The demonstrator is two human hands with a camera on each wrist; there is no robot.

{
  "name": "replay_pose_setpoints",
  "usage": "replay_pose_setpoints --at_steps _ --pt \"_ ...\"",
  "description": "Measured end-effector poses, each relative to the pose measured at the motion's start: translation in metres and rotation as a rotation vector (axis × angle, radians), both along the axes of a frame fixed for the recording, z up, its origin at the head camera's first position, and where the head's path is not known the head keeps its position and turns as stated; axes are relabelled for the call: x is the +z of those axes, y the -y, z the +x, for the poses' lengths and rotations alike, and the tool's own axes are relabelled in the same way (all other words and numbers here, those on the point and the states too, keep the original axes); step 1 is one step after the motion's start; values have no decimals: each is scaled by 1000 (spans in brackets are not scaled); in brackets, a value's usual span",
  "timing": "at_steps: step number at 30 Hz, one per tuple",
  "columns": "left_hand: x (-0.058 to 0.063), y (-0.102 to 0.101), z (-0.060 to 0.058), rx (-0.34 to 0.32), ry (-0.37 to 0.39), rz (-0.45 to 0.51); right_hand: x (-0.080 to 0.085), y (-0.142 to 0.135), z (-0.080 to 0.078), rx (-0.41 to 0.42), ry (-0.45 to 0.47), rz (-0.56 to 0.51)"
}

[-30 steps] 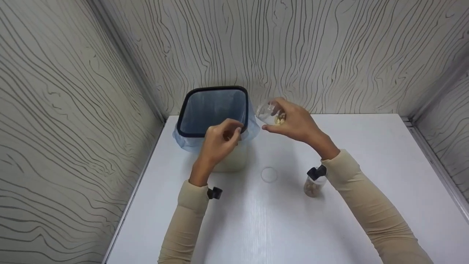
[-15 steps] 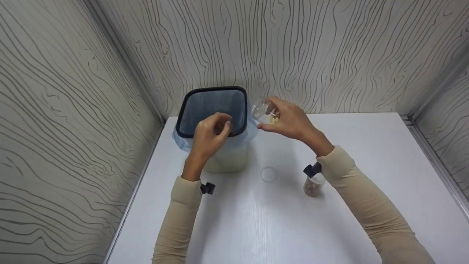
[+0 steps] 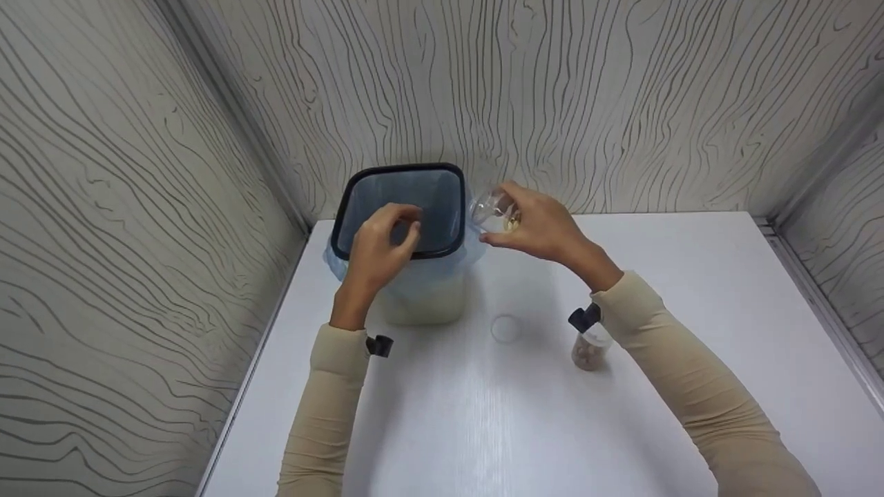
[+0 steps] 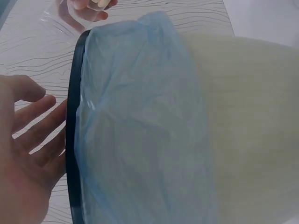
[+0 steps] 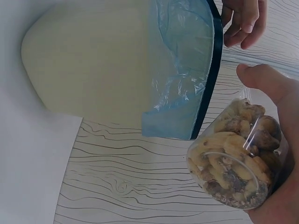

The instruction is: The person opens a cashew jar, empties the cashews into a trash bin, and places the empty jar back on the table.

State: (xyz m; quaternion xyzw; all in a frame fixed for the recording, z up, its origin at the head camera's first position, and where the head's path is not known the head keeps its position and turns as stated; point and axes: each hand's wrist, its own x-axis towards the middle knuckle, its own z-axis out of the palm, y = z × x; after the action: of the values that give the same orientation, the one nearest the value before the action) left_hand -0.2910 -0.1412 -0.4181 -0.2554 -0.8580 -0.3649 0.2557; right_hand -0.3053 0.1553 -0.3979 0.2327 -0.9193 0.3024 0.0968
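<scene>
My right hand (image 3: 545, 224) grips a clear plastic jar (image 5: 231, 163) just right of the bin's rim. The jar is tilted towards the bin and holds pale, curved nuts that look like cashews, along with brown pieces. Over the opening of a waste bin (image 3: 428, 304), lined with a blue bag (image 4: 145, 121), hovers my left hand (image 3: 376, 245). Its fingers are loosely bent with nothing between them; in the left wrist view they are spread behind the black rim (image 4: 74, 140). The inside bottom of the bin cannot be seen.
A clear round lid (image 3: 506, 328) lies on the white table (image 3: 497, 428) in front of the bin. Right of it stands a small jar (image 3: 588, 352) with brown contents, partly under my right sleeve. Patterned walls (image 3: 552, 103) border the table.
My left hand has moved left and slightly away from me, over the bin, its fingers and thumb parting. The right hand has brought the jar a little left, closer to the rim.
</scene>
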Motion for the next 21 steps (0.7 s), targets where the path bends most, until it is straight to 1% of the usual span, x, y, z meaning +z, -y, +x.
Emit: replay_pose_setpoints --at_steps 7,11,16,21 --pt "5 10 -7 8 63 -61 1 4 -2 16 -5 -5" --pt "6 17 -13 16 75 -67 1 6 -3 23 -3 -7" --pt "4 26 -17 57 95 -82 1 7 -4 23 0 -4" --pt "3 33 -19 114 164 -126 0 8 -4 20 -5 1"
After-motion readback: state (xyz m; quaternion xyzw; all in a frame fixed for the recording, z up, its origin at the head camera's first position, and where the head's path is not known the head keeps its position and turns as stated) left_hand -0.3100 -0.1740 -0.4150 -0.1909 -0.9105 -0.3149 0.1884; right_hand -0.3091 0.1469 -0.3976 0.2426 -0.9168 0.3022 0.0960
